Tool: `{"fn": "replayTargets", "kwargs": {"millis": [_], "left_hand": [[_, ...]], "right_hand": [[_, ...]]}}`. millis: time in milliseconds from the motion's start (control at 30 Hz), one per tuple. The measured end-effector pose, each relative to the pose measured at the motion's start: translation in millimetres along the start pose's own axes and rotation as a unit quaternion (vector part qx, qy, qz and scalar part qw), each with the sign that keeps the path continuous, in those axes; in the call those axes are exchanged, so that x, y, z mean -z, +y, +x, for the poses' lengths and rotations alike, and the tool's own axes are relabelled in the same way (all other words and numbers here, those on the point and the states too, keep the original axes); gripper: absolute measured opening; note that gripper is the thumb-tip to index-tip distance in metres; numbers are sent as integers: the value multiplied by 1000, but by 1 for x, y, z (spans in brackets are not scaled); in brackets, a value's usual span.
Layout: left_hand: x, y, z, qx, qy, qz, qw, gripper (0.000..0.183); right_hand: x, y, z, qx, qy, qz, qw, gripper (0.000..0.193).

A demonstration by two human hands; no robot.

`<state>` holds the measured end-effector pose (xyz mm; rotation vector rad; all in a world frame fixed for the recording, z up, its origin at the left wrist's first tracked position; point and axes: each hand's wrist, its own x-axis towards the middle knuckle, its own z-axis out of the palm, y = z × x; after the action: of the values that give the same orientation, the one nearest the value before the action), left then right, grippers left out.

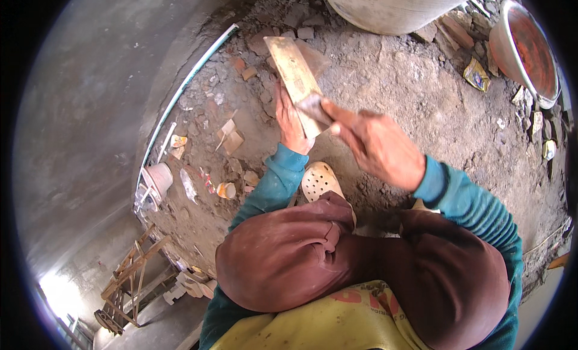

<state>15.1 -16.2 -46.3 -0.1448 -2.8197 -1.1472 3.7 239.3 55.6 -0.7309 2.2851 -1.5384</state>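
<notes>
Over dirt (pixel 403 73), straight-fingered left grip (pixel 291 124) backs board (pixel 292 64); right grip (pixel 385 145) pinches block (pixel 314 105).

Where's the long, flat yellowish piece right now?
Head view, upper centre: the yellowish piece has the left hand along its left edge and the right hand at its lower end, pictured above the pale clog.

A narrow, flat, tan board (pixel 290 64), its face scuffed and spotted, slants above the dirt floor (pixel 433 109) in the left hand (pixel 292 126). A blurred greyish piece (pixel 314 105), pinched in the right hand (pixel 388 150), crosses its nearer end.
</notes>
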Motion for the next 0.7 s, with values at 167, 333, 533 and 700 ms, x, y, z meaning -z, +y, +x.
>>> {"fn": "replayTargets", "kwargs": {"millis": [167, 333, 533, 700], "left_hand": [[6, 5, 3, -23, -30, 51, 998, 95], [0, 7, -3, 28, -28, -14, 999, 88], [15, 34, 6, -66, -5, 77, 995, 69], [15, 29, 4, -98, 20, 40, 994, 81]], "right_hand": [[-2, -3, -4, -43, -23, -14, 999, 45], [-5, 2, 5, -34, 7, -4, 999, 43], [-2, -11, -7, -36, -8, -3, 999, 41], [0, -16, -9, -47, -15, 13, 999, 41]]}}
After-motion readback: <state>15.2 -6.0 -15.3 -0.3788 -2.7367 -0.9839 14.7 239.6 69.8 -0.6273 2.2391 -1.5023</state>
